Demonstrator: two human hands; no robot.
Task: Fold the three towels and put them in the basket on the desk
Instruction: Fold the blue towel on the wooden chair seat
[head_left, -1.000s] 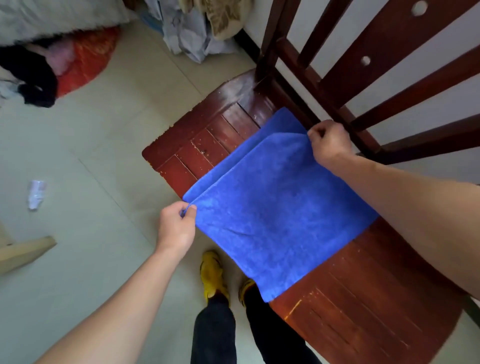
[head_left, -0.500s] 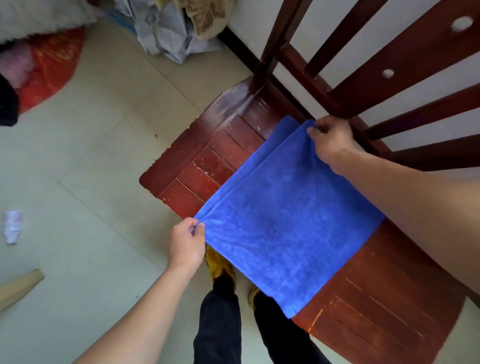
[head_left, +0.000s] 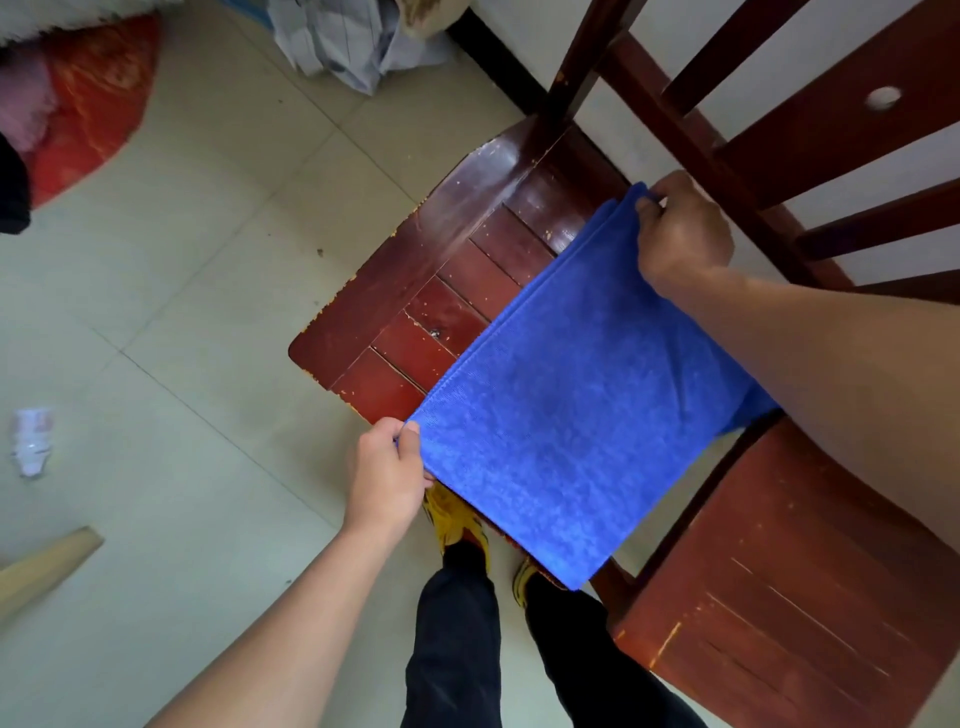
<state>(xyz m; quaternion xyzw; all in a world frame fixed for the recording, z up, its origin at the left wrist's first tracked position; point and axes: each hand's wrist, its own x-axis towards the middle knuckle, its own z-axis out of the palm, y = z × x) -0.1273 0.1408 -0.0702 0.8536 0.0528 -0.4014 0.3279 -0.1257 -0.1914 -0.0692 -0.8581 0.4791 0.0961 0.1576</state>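
Underneath, blue towel (head_left: 571, 415) covers wooden bench (head_left: 426, 291).

Towel (head_left: 566, 415) on bench (head_left: 415, 291); left hand (head_left: 387, 478) at near corner, right hand (head_left: 680, 234) at far corner.

A dark red slatted wooden bench (head_left: 447, 291) is seen on a pale tiled floor (head_left: 208, 260). A folded blue towel (head_left: 571, 415) is spread across its seat, overhanging the front edge.
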